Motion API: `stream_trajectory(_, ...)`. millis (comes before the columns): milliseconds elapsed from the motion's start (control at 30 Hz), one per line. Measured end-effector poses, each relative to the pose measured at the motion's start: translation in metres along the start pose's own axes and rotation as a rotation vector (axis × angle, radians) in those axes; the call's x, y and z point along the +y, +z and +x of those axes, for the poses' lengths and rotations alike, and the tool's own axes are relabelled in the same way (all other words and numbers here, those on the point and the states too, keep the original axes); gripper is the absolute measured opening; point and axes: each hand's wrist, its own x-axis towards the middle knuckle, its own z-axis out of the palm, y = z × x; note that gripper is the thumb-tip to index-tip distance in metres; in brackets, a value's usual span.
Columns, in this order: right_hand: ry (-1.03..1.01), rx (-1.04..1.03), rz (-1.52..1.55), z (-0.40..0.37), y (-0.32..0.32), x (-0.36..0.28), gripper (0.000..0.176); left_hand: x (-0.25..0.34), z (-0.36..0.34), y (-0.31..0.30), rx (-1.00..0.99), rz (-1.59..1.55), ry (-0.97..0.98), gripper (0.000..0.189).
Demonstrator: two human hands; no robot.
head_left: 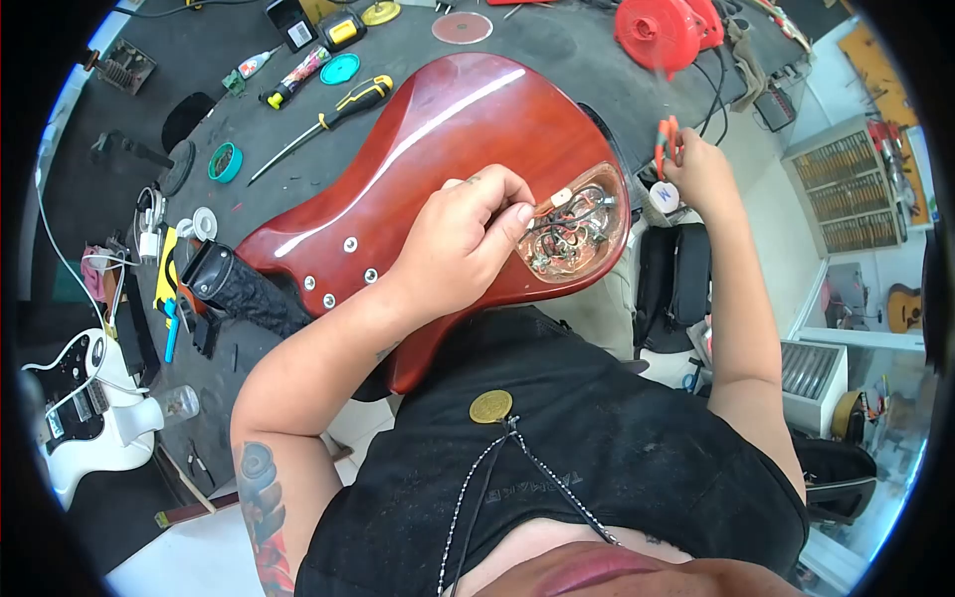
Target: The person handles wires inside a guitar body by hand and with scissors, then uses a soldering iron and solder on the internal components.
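Observation:
A glossy red-brown electric guitar body (448, 139) lies face down across the lap and bench edge. In its back, an open control cavity (574, 261) shows a tangle of wires and small parts. My left hand (468, 229) rests on the body with thumb and forefinger pinched at the cavity's left edge, on thin wires (543, 208) that lead to a small white connector (562, 197). Off the guitar's right side, my right hand (701, 174) is closed around an orange-handled hand tool (665, 142), whose jaws I cannot make out. Just below that hand is a white round lid (664, 196) with a mark.
On the dark bench lie a yellow-black screwdriver (323, 121), a teal ring-shaped dish (225, 162) and a red reel (657, 35). A black padded support (249, 289) sits under the guitar's neck end. A white guitar body (95, 428) stands at left, and a black case (674, 284) is at right.

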Motion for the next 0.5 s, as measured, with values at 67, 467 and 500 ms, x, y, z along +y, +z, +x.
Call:
stream_trajectory(67,0.031,-0.012,0.155,-0.004,0.003,0.002,0.037,-0.004,-0.001,0.001,0.009,-0.026,-0.024,0.012)
stream_trajectory(467,0.028,-0.463,1.352,-0.149,-0.068,-0.048,0.093,0.001,-0.001,0.000,0.022,-0.228,-0.138,0.010)
stream_trajectory(500,0.103,-0.578,1.346,-0.158,-0.079,-0.059,0.095,0.000,-0.001,0.001,0.019,-0.232,-0.143,0.010)
